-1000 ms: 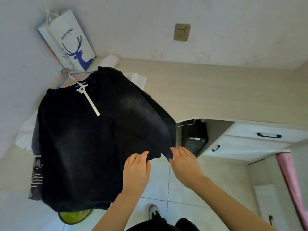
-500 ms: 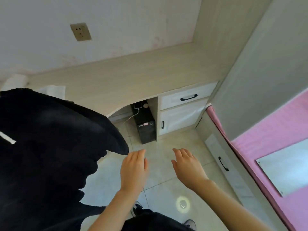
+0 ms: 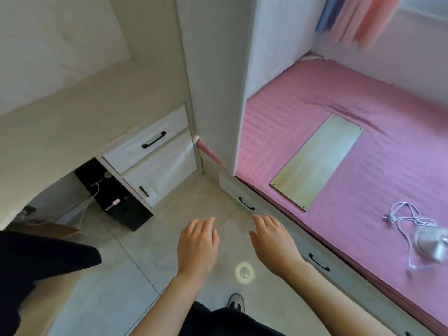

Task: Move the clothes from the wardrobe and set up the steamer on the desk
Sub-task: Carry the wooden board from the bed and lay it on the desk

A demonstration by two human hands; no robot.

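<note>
Holding nothing in left hand (image 3: 197,246) or right hand (image 3: 274,243), both spread at 6 o'clock. Look to 4 o'clock on the bed (image 3: 378,166) for the likely steamer (image 3: 429,241): probably light, rigid; grip its body, gather its cord (image 3: 402,214).

A black garment (image 3: 43,258), pink ribbed bedsheet (image 3: 388,151), pale wooden board (image 3: 317,161), white drawers (image 3: 148,139) with black handles (image 3: 154,139).

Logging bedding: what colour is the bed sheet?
The bed sheet is pink, seen best in the head view.
</note>
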